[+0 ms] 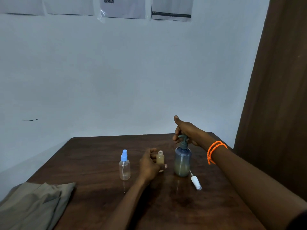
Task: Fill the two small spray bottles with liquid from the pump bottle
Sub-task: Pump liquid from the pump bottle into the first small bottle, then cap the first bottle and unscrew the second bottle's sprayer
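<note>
A blue-grey pump bottle (182, 161) stands on the dark wooden table (93, 163), holding yellowish liquid in its lower part. My right hand (186, 132) rests on its pump head, fingers curled over it and thumb sticking up. Just left of it, my left hand (149, 164) grips an uncapped small bottle (160, 158) that holds yellowish liquid; its neck sits below the pump spout. That bottle's white spray cap (196, 182) lies on the table to the right front of the pump bottle. A second small clear spray bottle (124, 168) with a blue cap stands further left, looking empty.
A folded khaki cloth (33, 206) lies on the table's left front corner. A pale wall with taped papers (123, 7) rises behind the table. A brown curtain (279, 97) hangs at the right. An orange bead bracelet (214, 151) circles my right wrist.
</note>
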`<state>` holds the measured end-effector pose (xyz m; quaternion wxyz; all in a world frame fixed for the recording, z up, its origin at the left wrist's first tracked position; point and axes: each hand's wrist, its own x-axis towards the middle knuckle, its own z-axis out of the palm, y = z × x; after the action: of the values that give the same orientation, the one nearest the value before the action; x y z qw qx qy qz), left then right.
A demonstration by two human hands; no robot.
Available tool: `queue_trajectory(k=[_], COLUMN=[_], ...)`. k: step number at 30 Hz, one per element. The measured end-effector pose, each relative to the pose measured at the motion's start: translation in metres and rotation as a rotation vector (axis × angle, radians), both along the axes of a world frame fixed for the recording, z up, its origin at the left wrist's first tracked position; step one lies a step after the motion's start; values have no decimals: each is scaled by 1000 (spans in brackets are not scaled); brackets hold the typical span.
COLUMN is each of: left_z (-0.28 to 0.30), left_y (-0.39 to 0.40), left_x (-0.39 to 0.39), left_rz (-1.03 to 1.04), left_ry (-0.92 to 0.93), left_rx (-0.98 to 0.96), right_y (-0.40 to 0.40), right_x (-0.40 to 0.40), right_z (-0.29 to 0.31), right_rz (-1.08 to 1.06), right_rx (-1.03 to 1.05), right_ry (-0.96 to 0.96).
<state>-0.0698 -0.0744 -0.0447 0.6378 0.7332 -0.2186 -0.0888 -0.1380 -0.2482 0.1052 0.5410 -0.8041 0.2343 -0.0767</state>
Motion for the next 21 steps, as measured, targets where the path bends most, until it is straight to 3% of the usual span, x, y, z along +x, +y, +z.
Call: queue_trajectory(k=[4,7,10,13,15,17,19,21], left_z=[10,23,31,34,29,18,10,5], left_y=[6,24,59,101,123,138,146,147], left_x=[-9,-31,-61,-57,-36,-12,1,7], left_rz=[35,117,273,470,567,560,426,283], left_ry=[-27,-115,-388,-615,-605,-477,-344,-263], left_rx=[15,83,34,5,90,221,352,387], right_y=[-3,-4,6,53,92,125,149,162], right_x=[-1,-4,-10,-8,9,29,48,60], right_z=[10,25,35,31,18,2,-17,-33], right_rz=[-25,-166,-402,-353,-63,217,386,457], right_rx=[-21,-271,-732,-881,-912,-850,-777,-788], right_ry=[-32,-154,-537,-908,-832,-518,-217,-89])
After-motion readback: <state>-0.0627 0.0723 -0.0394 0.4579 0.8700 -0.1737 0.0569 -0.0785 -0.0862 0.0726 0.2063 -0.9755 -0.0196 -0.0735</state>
